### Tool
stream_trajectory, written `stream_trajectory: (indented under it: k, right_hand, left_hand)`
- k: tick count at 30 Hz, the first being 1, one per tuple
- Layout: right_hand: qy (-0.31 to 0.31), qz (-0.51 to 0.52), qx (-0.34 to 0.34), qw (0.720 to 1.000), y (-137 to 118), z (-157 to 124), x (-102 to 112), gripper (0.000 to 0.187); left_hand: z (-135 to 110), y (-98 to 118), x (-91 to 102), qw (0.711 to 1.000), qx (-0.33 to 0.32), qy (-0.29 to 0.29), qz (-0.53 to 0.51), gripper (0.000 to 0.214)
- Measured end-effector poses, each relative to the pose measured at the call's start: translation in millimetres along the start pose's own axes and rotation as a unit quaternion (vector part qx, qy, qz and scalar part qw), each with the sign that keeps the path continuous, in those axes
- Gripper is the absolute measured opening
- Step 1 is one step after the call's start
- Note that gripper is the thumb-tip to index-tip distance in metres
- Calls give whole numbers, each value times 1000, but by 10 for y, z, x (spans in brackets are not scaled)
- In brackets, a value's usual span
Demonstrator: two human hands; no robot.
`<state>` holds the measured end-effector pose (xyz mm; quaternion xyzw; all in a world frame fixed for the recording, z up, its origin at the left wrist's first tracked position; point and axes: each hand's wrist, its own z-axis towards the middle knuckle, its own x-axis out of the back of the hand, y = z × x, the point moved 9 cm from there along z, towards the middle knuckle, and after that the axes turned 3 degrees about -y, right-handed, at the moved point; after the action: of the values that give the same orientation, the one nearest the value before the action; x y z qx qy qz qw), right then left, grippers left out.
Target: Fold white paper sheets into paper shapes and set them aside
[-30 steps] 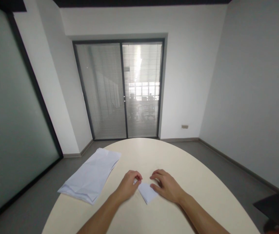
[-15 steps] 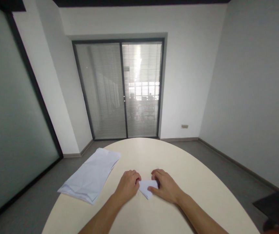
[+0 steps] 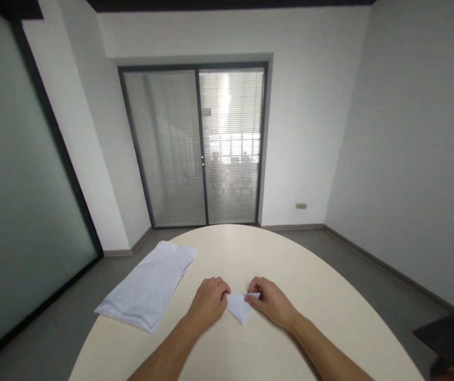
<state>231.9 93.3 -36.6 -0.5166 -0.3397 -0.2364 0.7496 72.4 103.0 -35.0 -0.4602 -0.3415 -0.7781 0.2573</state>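
A small folded piece of white paper (image 3: pixel 240 309) lies on the cream round table (image 3: pixel 322 296) right in front of me. My left hand (image 3: pixel 210 302) is curled with its fingertips pinching the paper's left corner. My right hand (image 3: pixel 271 303) is also curled, fingers pinched on the paper's upper right edge. The paper forms a pointed shape between the two hands, its tip aimed toward me.
A stack of white paper sheets (image 3: pixel 148 285) lies at the table's left edge, overhanging slightly. A dark object (image 3: pixel 447 337) shows at the lower right corner. Beyond the table are grey floor, a glass door with blinds (image 3: pixel 199 148) and a frosted partition on the left.
Both hands closed in on the small paper. My right hand went from lying on it to pinching its upper edge, and the paper's fold looks narrower.
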Motion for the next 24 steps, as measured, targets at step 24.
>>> stream_trajectory:
  k: [24]
  right_hand:
    - [-7,47,96,994,-274,-57,24,19]
  left_hand:
    - [-49,127,252,988,-74,125,-45,46]
